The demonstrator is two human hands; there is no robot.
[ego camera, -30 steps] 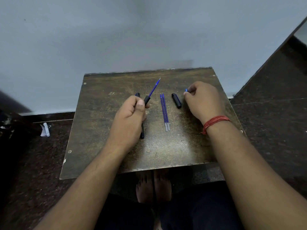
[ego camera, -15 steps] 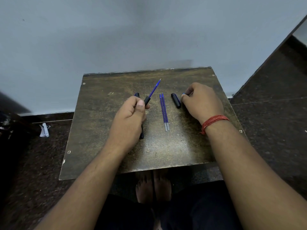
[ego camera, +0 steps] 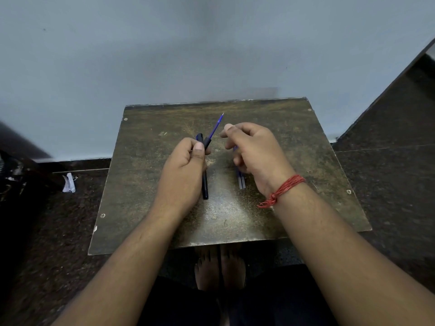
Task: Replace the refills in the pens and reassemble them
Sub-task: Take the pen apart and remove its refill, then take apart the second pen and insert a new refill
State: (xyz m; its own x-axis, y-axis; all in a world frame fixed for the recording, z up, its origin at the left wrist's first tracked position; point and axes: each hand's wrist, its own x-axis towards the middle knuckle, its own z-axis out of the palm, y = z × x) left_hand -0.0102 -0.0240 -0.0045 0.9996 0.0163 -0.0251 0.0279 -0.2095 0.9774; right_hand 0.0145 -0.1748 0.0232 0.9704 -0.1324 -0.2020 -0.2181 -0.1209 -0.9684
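Worn table (ego camera: 306, 142); black pen (ego camera: 207, 142), blue refill (ego camera: 215, 128) protruding

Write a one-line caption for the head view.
Left hand grips pen barrel with blue refill protruding; right hand approaches.

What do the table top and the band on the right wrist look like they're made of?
The table top looks like worn laminate or painted board: mottled brown, scratched, dull sheen, chipped pale edges, screws at the corners. I can't tell which. The wrist band looks like red cotton thread, several thin strands wound round and knotted, matte.
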